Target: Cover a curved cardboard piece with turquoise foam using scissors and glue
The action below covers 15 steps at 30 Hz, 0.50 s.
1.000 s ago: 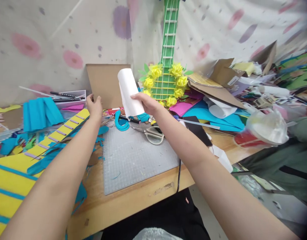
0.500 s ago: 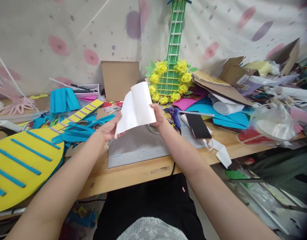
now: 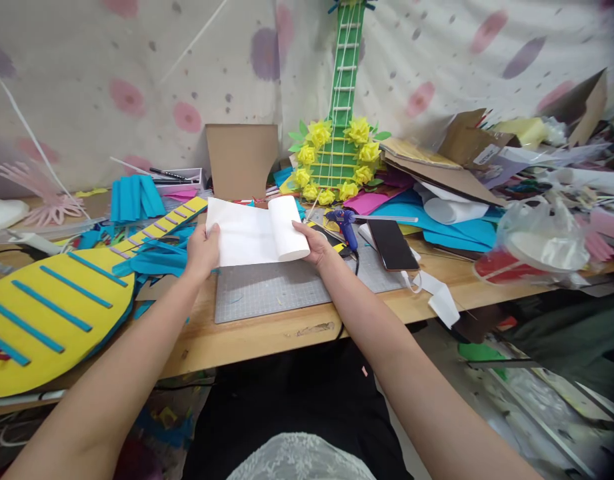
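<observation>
Between my two hands a white paper roll (image 3: 289,230) is held with a length of its sheet (image 3: 244,233) pulled out to the left. My left hand (image 3: 203,252) pinches the sheet's free left edge, thumb on top. At the rolled end, my right hand (image 3: 311,243) grips the right side of the roll. The paper hangs above a grey cutting mat (image 3: 267,293). Just right of my right hand lies a blue glue gun (image 3: 345,225), with a black phone (image 3: 393,245) beside it.
A yellow guitar-shaped board (image 3: 51,313) with blue strips lies at left. Behind stands a green instrument-shaped piece (image 3: 345,93) ringed with yellow paper flowers (image 3: 359,131). A brown cardboard sheet (image 3: 241,160) leans on the wall. A bagged red-and-white tub (image 3: 527,253) stands at right.
The paper has been lowered toward the mat and its loose sheet now stretches out flatter. My left hand has moved left, away from the roll, and the roll has tilted.
</observation>
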Tool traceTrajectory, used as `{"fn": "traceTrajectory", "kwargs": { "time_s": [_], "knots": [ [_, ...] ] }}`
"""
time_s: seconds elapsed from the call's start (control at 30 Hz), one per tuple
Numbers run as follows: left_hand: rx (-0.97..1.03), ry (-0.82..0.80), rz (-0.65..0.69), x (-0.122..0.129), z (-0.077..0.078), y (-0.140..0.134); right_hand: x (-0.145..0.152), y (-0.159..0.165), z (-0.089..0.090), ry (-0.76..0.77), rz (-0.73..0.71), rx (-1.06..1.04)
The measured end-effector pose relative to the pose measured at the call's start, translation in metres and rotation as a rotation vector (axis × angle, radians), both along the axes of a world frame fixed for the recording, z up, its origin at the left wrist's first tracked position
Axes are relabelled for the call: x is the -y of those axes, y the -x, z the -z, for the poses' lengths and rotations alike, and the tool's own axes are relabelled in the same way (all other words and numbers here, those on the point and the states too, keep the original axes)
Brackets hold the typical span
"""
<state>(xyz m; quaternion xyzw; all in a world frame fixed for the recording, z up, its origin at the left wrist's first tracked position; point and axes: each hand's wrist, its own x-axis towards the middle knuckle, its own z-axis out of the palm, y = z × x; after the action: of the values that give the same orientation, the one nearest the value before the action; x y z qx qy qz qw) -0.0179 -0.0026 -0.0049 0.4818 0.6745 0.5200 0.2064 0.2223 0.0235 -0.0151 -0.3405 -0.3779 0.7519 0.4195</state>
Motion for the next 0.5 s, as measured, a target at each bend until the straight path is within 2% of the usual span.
{"fn": "traceTrajectory", "kwargs": {
  "time_s": [0.17,0.37,0.5],
  "knots": [
    [-0.263,0.012,0.002,0.004,-0.005,0.014,0.002,0.005,0.000,0.042,-0.008,0.006],
    [-0.408,0.024,-0.041,0.012,-0.013,0.023,0.004,0.014,-0.006,0.022,0.043,0.036],
    [-0.499,0.077,-0.080,0.015,-0.011,0.026,0.004,0.019,-0.013,-0.025,0.037,0.058]
  ]
}}
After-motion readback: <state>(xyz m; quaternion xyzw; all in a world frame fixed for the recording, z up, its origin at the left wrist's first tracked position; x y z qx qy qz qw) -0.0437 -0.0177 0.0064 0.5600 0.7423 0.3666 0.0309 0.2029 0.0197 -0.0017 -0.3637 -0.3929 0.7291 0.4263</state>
